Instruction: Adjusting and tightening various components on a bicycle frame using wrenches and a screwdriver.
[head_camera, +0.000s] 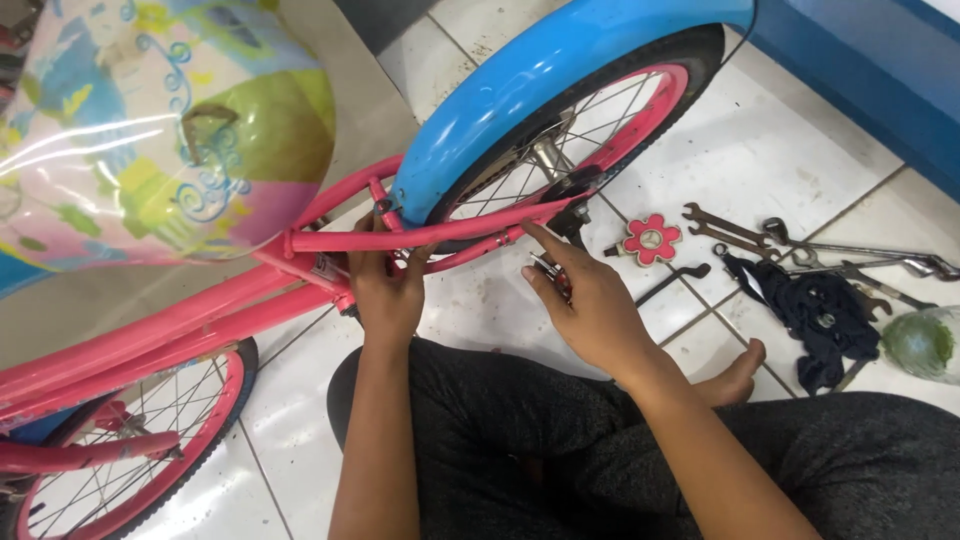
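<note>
Fingers of the left hand (385, 290) wrap the pink frame tube (420, 240) at centre frame; the right hand (590, 305), just right of it, pinches a small dark tool (552, 272), forefinger extended onto the tube. Blue mudguard (520, 90) and rear wheel (600, 120) crowd above. Wrenches (730, 225), a pink flower-shaped piece (650, 240) and dark cloth (810, 310) lie right on the tiles.

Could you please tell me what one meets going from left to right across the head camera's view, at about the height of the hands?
Pink bicycle frame → left hand → right hand → pink flower-shaped part → dark cloth → green round object.
</note>
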